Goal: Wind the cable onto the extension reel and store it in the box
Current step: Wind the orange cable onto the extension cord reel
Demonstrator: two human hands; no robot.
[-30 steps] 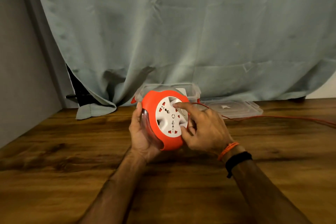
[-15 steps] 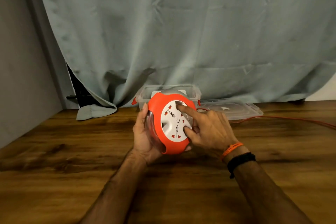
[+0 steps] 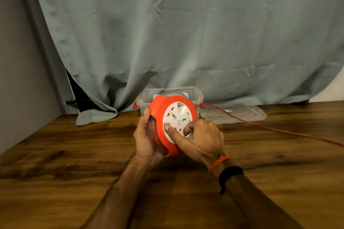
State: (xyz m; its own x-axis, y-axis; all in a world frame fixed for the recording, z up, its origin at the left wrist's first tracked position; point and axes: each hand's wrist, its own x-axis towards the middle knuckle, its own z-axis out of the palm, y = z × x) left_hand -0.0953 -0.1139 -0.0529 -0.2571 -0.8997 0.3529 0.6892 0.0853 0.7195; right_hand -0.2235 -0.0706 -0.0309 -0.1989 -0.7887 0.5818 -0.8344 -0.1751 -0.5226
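Wood-grain desk (image 3: 74,182), dark brown and glossy, under both forearms; grey-green curtain (image 3: 186,33) hanging across the back, bunched on the desk beyond the left hand; grey wall (image 3: 18,80) further out on that side

Orange extension reel (image 3: 158,117) held upright just above the desk, between the two hands, white socket face (image 3: 176,115) turned toward the right hand, small red markings around the sockets, clear back half against the left palm

Left hand (image 3: 147,135) cupped round the reel's rim and clear back, fingers curled, gripping it

Right hand (image 3: 201,139) on the socket face, forefinger stretched out and pressing near the face's left edge, thumb curled against the white disc, other fingers folded

Orange cable (image 3: 260,126) leaving the reel's top right edge, running past the right hand across the desk and out of view

Clear plastic box (image 3: 197,96) directly behind the reel, touching the curtain, red clip on its left end; clear lid (image 3: 242,115) flat on the desk beside it, beyond the right hand, cable crossing over it

Orange thread and black band on the right wrist
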